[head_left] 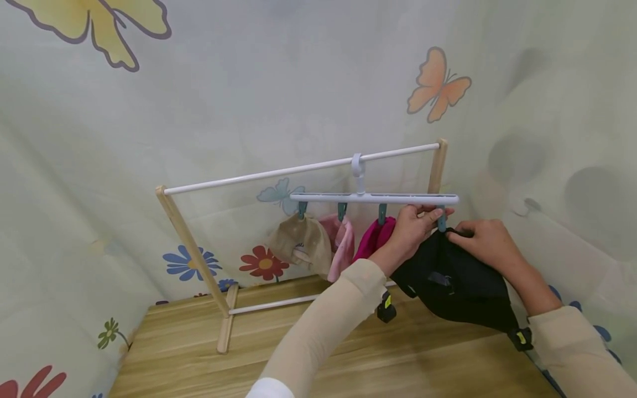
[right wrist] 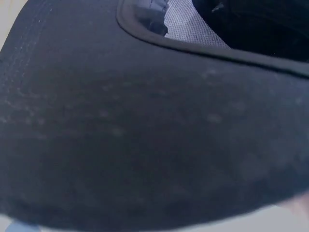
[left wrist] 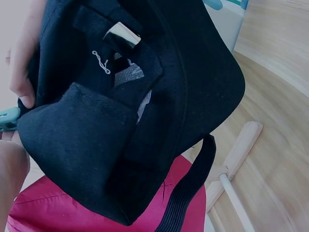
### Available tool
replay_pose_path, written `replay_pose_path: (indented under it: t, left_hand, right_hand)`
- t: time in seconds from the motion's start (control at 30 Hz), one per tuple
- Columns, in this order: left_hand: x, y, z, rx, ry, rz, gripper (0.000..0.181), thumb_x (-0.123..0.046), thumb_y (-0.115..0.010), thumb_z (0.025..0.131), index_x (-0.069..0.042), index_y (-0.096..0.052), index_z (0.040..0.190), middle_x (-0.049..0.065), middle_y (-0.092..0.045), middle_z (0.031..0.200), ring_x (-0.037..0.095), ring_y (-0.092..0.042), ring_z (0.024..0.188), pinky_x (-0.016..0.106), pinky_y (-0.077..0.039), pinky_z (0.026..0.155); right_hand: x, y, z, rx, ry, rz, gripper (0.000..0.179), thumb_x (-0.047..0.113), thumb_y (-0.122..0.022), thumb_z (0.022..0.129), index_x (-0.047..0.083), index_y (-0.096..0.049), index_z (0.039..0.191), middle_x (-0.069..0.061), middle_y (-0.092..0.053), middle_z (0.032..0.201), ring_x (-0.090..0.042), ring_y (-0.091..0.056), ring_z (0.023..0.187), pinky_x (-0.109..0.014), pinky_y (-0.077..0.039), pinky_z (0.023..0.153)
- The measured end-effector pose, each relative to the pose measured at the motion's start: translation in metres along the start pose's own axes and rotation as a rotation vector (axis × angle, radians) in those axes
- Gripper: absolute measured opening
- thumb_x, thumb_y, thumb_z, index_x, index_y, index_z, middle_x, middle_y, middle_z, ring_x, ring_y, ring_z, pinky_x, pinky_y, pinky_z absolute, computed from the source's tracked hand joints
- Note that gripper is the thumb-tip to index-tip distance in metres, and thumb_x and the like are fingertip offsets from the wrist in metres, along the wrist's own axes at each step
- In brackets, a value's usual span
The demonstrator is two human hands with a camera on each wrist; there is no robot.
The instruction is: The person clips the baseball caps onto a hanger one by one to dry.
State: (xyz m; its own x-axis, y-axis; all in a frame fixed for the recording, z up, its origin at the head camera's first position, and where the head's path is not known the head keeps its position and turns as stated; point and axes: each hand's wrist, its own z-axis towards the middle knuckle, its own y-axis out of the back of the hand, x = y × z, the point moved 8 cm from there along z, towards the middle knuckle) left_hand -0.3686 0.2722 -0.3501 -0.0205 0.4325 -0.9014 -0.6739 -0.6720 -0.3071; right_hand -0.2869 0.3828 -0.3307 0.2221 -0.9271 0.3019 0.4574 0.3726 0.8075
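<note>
A black cap point(head_left: 463, 293) hangs below the right end of a pale hanger bar point(head_left: 373, 198). My left hand point(head_left: 409, 229) pinches the teal clip point(head_left: 442, 219) at that end, its fingers just under the bar. With thumb and fingers, my right hand point(head_left: 485, 243) grips the top edge of the cap beside the clip. In the left wrist view the clip point(left wrist: 8, 119) meets the edge of the cap point(left wrist: 77, 135); whether its jaws bite the fabric, I cannot tell. The cap's brim point(right wrist: 145, 121) fills most of the right wrist view and hides the right hand's fingers.
A beige cap point(head_left: 303, 237), a pink cap point(head_left: 343, 249) and a magenta cap point(head_left: 373, 237) hang from other clips. The hanger hook point(head_left: 357, 166) sits on the white rod point(head_left: 259, 176) of a wooden rack point(head_left: 194, 249), standing on a wood-grain tabletop point(head_left: 298, 337) against a patterned backdrop.
</note>
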Motion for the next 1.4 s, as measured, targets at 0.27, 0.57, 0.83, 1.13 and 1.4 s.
replay_pose_path:
  t: [0.27,0.57,0.83,1.13,1.4]
  left_hand:
    - [0.0043,0.0044,-0.0004,-0.003,-0.011,0.016,0.026,-0.003,-0.061,0.1,0.0,-0.067,0.125,0.021,-0.072,0.118,0.02,-0.072,0.107,0.032,-0.057,0.094]
    - [0.0012,0.0041,-0.0028,0.043,-0.029,0.021,0.027,-0.006,-0.06,0.101,0.002,-0.065,0.126,0.027,-0.069,0.119,0.013,-0.029,0.049,0.023,-0.024,0.043]
    - [0.0005,0.0049,-0.0041,0.044,-0.035,0.017,0.026,-0.005,-0.059,0.101,0.003,-0.064,0.126,0.03,-0.066,0.122,0.012,-0.062,0.078,0.019,-0.031,0.046]
    - [0.0022,0.0054,-0.0044,0.042,-0.026,0.009,0.024,-0.005,-0.059,0.101,0.0,-0.066,0.124,0.02,-0.073,0.115,0.014,-0.052,0.066,0.021,-0.032,0.048]
    - [0.0021,0.0057,-0.0037,0.059,-0.03,0.017,0.026,-0.006,-0.06,0.101,0.001,-0.066,0.125,0.021,-0.072,0.118,0.014,-0.071,0.093,0.015,-0.05,0.062]
  right_hand:
    - [0.0024,-0.0031,-0.0017,0.03,0.019,-0.002,0.015,0.02,-0.075,0.09,0.011,-0.074,0.078,0.008,-0.058,0.06,-0.008,-0.044,0.054,-0.029,-0.034,0.052]
    - [0.0059,-0.001,-0.0026,0.005,0.062,-0.023,0.017,0.02,-0.076,0.088,0.015,-0.072,0.073,0.012,-0.054,0.056,-0.003,-0.04,0.052,-0.028,-0.032,0.051]
    - [0.0077,-0.0013,-0.0051,0.015,0.064,-0.034,0.024,0.019,-0.075,0.089,0.016,-0.065,0.068,0.012,-0.042,0.054,-0.007,-0.037,0.05,-0.027,-0.028,0.049]
    - [0.0084,0.0004,-0.0071,0.009,0.074,-0.031,0.032,0.019,-0.075,0.088,0.018,-0.057,0.063,0.012,-0.034,0.054,-0.007,-0.033,0.049,-0.026,-0.025,0.05]
    - [0.0073,0.006,-0.006,-0.019,0.033,-0.047,0.031,0.021,-0.073,0.09,0.017,-0.059,0.063,0.011,-0.034,0.053,-0.009,-0.033,0.049,-0.026,-0.025,0.051]
